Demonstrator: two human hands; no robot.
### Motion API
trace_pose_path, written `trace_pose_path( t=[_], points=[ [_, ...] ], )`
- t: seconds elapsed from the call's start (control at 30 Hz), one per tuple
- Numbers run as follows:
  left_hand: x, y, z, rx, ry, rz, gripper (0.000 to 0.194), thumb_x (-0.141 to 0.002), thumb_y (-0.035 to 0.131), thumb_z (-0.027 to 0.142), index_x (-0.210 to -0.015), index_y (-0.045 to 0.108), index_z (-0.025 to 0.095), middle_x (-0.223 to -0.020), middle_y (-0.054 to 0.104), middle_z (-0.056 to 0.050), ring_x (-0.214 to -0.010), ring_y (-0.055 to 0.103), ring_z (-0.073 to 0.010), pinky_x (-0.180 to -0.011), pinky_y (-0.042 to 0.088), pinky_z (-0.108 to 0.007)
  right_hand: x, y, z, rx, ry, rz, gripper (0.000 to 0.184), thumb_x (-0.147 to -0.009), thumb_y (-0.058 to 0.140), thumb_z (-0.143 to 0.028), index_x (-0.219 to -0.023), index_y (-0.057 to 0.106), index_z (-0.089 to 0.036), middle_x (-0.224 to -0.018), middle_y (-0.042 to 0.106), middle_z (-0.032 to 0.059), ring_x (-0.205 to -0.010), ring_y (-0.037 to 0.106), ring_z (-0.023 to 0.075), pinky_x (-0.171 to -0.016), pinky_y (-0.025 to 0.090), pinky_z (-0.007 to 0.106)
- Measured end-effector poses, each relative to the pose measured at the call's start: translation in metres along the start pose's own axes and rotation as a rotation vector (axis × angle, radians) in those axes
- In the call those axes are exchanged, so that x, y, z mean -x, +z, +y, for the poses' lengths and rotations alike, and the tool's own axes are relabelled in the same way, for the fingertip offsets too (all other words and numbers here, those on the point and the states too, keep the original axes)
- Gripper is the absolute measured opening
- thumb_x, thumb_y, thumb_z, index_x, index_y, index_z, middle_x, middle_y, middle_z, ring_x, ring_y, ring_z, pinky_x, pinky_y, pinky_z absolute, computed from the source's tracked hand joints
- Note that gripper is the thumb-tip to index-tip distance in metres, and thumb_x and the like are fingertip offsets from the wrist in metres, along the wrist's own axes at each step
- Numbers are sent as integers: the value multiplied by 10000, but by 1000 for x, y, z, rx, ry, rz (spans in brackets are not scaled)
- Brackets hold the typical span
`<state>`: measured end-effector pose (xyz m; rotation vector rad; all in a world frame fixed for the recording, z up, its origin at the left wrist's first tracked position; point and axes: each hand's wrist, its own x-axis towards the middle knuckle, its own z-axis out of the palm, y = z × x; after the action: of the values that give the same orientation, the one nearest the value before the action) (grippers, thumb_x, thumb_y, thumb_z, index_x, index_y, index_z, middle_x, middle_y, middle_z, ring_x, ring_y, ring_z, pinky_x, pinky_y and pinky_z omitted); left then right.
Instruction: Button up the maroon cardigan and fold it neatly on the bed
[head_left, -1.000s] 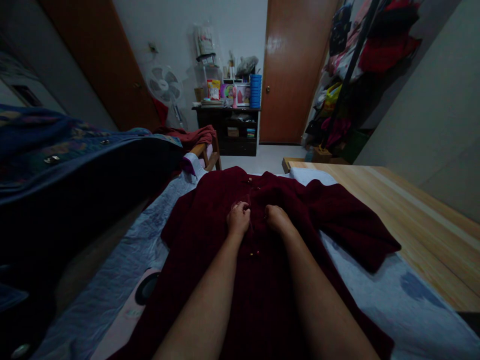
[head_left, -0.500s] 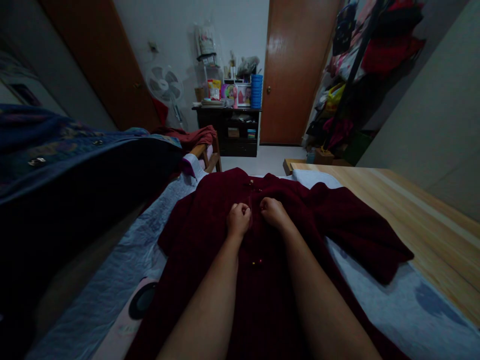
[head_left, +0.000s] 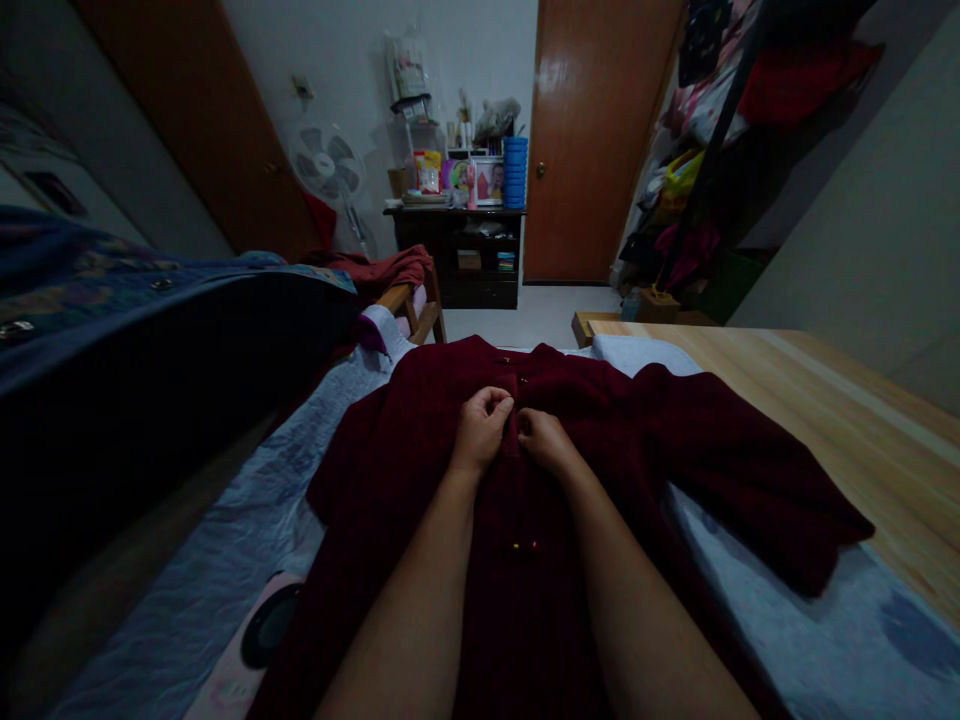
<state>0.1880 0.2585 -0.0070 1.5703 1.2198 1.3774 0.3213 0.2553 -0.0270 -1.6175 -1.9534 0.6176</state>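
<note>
"Dark red cloth, first: what is it, and where does it lie?"

"A coat point(head_left: 397, 480), spread out on a pale blue, patterned bedspread point(head_left: 255, 500). Collar end away from the person, body running toward the camera. The sleeve point(head_left: 742, 450) on the person's right reaches out over the bedspread, its end near a wood-grained board point(head_left: 795, 370)."

"And the hands?"

"Both at the coat's front, in its upper part. Left hand point(head_left: 482, 425): thumb and forefinger brought together, pinching the front edge. Right hand point(head_left: 547, 438): just beside it, fingers curled in at the opening. Whether cloth or a button sits in those fingers, I cannot tell; the hand itself hides them."

"Fastenings?"

"Small and shiny. Gold-coloured button point(head_left: 516, 546) below the hands, a small reddish glint point(head_left: 534, 545) next to it. Two more bright spots near the collar, beyond the hands. Too small to make out in detail."

"Near the coat, on the person's left?"

"A pale pink object point(head_left: 244, 650) with a dark round patch, partly under the coat's edge or just beside it; cannot tell which. Farther left, blue patterned cloth point(head_left: 82, 280) with metal snaps, dark material below it."

"Far side of the room?"

"White fan point(head_left: 328, 165) by the wall. Dark cabinet point(head_left: 457, 290) with a blue container point(head_left: 514, 172) and a picture frame point(head_left: 487, 182) on top. Brown door point(head_left: 600, 140) to the right of it. Bags and clothes point(head_left: 795, 85) hang at the far right. Light dim throughout."
</note>
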Motion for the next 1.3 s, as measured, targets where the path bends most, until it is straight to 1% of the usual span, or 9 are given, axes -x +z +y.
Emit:
trace_pose_path(
  t=[0.13, 0.27, 0.43, 0.57, 0.7, 0.97, 1.07, 1.17, 1.3],
  points=[
    [3, 1, 4, -272, 27, -63, 59, -777, 590, 206, -760, 638, 174, -780, 622, -12, -735, 563, -130, -715, 448, -236, 0, 0, -1, 35, 0, 13, 158, -711, 553, -89, -815, 643, -168, -845, 686, 63, -747, 574, 155, -675, 376, 225],
    [9, 6, -5, -462, 5, -128, 55, -758, 615, 154, -733, 652, 187, -796, 622, -15, -754, 576, -140, -741, 451, -256, -1, -5, 11, -89, -26, -2, 131, -698, 541, -98, -765, 631, -166, -783, 664, 33, -716, 556, 141, -653, 376, 222],
    [10, 8, -14, -431, 8, -152, 59, -774, 623, 170, -745, 669, 191, -794, 625, -9, -745, 583, -137, -713, 452, -245, -1, -6, 21, -381, 18, 4, 107, -654, 567, -153, -754, 603, -164, -724, 618, -13, -672, 534, 121, -621, 395, 209],
    [10, 5, -16, -382, 40, -158, 67, -775, 621, 172, -754, 680, 195, -820, 616, -10, -774, 593, -134, -736, 461, -238, 0, -4, 22, -515, 60, 15, 136, -602, 585, -187, -734, 554, -170, -662, 563, -41, -597, 492, 102, -557, 370, 201],
    [9, 3, -17, -373, 59, -181, 80, -765, 616, 157, -753, 684, 197, -836, 620, -11, -810, 603, -138, -785, 474, -246, 0, -3, 21, -534, 101, 19, 140, -576, 584, -190, -705, 532, -177, -632, 538, -52, -563, 468, 94, -520, 351, 194],
    [10, 3, -16, -371, 34, -210, 110, -765, 612, 142, -746, 706, 197, -831, 615, -18, -811, 598, -142, -788, 479, -249, 2, -5, 16, -522, 112, 34, 130, -564, 563, -130, -687, 582, -166, -661, 589, -30, -605, 519, 103, -556, 390, 196],
    [11, 3, -16, -369, 46, -212, 109, -746, 630, 123, -734, 709, 198, -806, 622, -9, -790, 598, -137, -761, 472, -240, 2, -5, 13, -610, 195, 6, 129, -584, 537, -119, -694, 585, -166, -610, 583, -32, -544, 528, 100, -522, 401, 196],
    [11, 4, -17, -386, 51, -206, 114, -728, 639, 107, -713, 712, 194, -764, 628, -3, -752, 596, -132, -730, 461, -236, 3, -5, 10, -731, 269, -5, 65, -636, 543, -153, -692, 572, -168, -553, 565, -36, -477, 527, 95, -481, 403, 195],
    [12, 4, -15, -374, 44, -199, 95, -724, 653, 114, -699, 714, 183, -727, 665, -5, -738, 609, -137, -734, 444, -241, 4, -6, 9, -731, 212, 3, 41, -642, 599, -188, -658, 570, -162, -544, 568, -35, -473, 520, 86, -463, 385, 182]
  ],
)
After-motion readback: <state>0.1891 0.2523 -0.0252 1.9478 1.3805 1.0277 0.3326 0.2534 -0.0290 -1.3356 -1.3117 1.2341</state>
